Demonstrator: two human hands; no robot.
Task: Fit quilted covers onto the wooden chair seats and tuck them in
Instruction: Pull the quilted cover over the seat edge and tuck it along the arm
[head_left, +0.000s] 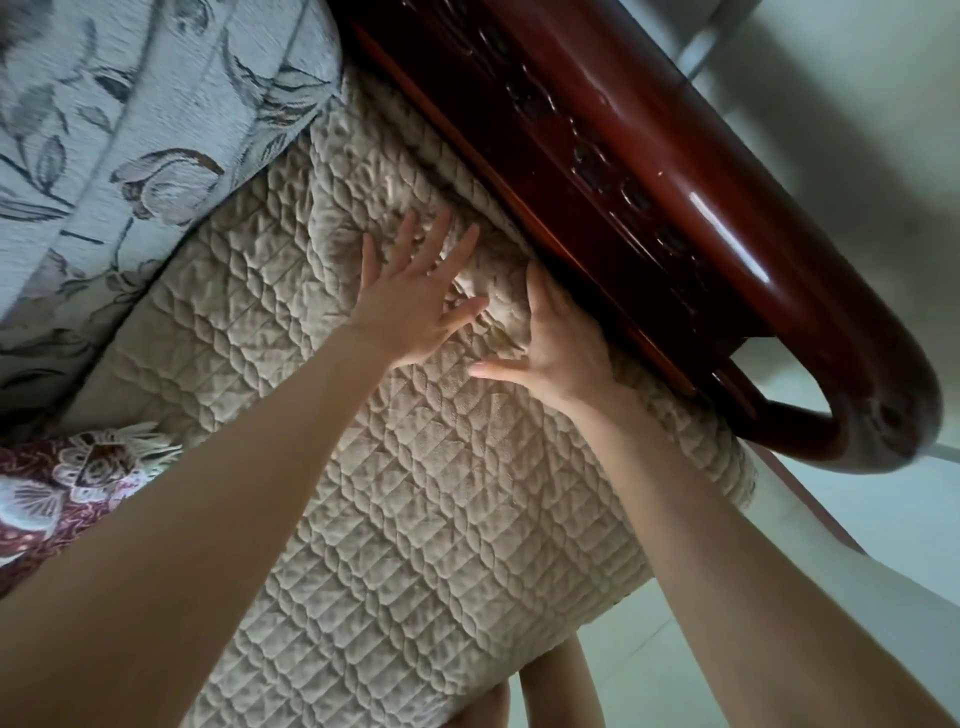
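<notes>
Beige quilted fabric cover (415, 519) lies spread beneath both hands. Left hand (415, 306) presses it flat, fingers splayed. Right hand (561, 343), fingers straight, pushes its edge against the dark-red wooden armrest (675, 182).

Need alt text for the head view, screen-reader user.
A left hand and right hand press flat on a beige quilted cover, the right one beside the dark red wooden armrest. A floral cushion lies upper left.

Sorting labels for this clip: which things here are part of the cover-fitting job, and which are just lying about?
In the job: quilted cover, wooden chair arm, left hand and right hand pressing the cover.
Lying about: grey floral cushion, red patterned cloth.
</notes>
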